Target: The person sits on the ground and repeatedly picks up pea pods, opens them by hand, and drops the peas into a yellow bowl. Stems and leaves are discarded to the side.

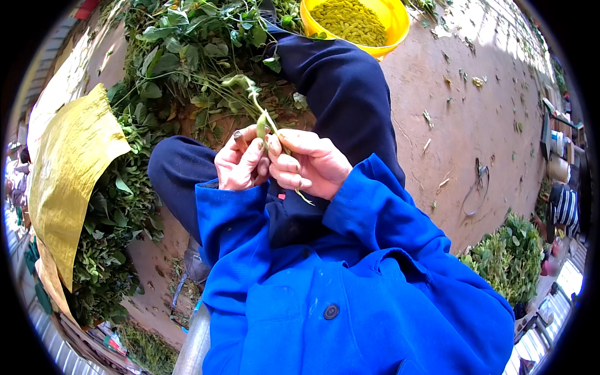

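Between my two hands, above my lap, is a thin green plant stem (254,96) with a few pods on it. My left hand (241,161) has its fingertips closed on a green bean pod (261,126) that stands upright beside the stem. My right hand (311,161) pinches the stem, whose pale root end sticks out below the fingers. Beyond the hands lies a large heap of leafy bean plants (187,51). A yellow plastic basin (401,23) holding many green pods (349,21) stands past my knee.
A yellow woven sheet (75,173) covers part of the plant heap on the left. Scattered leaves and a loop of strap (479,180) lie on the concrete floor (450,117) at right. Another green plant heap (506,260) is at lower right, with buckets (558,168) beyond.
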Tool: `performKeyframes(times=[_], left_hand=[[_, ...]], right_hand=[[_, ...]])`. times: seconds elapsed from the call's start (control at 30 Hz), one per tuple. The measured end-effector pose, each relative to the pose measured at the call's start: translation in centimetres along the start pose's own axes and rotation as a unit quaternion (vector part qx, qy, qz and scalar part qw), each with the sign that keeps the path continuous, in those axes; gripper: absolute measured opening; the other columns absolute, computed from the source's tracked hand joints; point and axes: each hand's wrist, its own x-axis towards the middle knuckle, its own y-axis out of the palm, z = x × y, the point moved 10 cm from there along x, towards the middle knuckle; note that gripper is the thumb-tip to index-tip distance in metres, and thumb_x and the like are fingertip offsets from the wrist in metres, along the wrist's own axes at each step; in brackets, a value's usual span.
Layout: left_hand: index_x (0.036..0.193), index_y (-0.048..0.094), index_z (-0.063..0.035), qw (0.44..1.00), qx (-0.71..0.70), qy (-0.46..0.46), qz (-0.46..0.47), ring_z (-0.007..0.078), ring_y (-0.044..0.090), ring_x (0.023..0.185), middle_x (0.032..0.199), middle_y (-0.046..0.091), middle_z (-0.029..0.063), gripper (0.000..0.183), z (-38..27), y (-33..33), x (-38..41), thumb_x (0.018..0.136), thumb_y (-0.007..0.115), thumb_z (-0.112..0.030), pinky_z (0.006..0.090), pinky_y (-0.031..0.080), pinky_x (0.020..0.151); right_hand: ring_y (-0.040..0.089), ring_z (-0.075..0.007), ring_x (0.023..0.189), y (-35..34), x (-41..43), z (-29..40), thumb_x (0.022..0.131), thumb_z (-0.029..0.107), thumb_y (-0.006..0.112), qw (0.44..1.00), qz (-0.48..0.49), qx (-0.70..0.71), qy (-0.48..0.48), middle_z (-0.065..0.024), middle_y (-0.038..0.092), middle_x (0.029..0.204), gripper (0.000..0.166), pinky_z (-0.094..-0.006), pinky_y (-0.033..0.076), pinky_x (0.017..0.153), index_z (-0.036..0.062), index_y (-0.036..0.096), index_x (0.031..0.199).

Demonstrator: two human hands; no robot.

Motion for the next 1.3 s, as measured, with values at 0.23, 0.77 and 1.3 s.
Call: performKeyframes(times=[0.23,0.77,1.3], left_hand=[[0.104,0.051,0.0019,0.983,0.128,0.075,-0.109,0.0031,0.039,0.046,0.074,0.057,0.0047,0.024,-1.7,-0.6,-0.7,0.08,0.052,0.0,0.0165,0.03,0.041],[0.099,0.048,0.0013,0.964,0.211,0.142,-0.076,0.0114,0.055,0.083,0.089,0.057,0.0066,0.021,-1.9,4.6,-1.8,0.078,0.051,0.006,0.0219,0.042,0.077],[0.072,0.049,-0.0046,0.785,0.598,0.116,-0.11,0.0349,0.053,0.053,0.058,0.053,0.0176,0.029,-1.0,4.7,-0.8,0.084,0.049,-0.031,0.0393,0.041,0.048]], right_hand=[[0.055,-0.0145,0.054,-2.3,-1.1,2.4,0.088,0.044,0.031,0.98,-0.116,-0.146,-0.075,-0.0107,0.057,0.073,0.049,-0.0182,0.037,0.039,-0.0001,0.052,0.09],[0.039,-0.0022,0.051,-4.4,-2.1,4.0,0.078,0.022,0.06,0.936,-0.209,-0.234,-0.162,0.0028,0.048,0.065,0.02,-0.0148,0.029,0.043,0.0047,0.052,0.084],[0.045,-0.0039,0.052,-4.4,-3.5,6.1,0.08,0.019,0.058,0.927,-0.225,-0.232,-0.188,-0.0007,0.056,0.069,0.014,-0.0147,0.033,0.044,0.0057,0.054,0.084]])
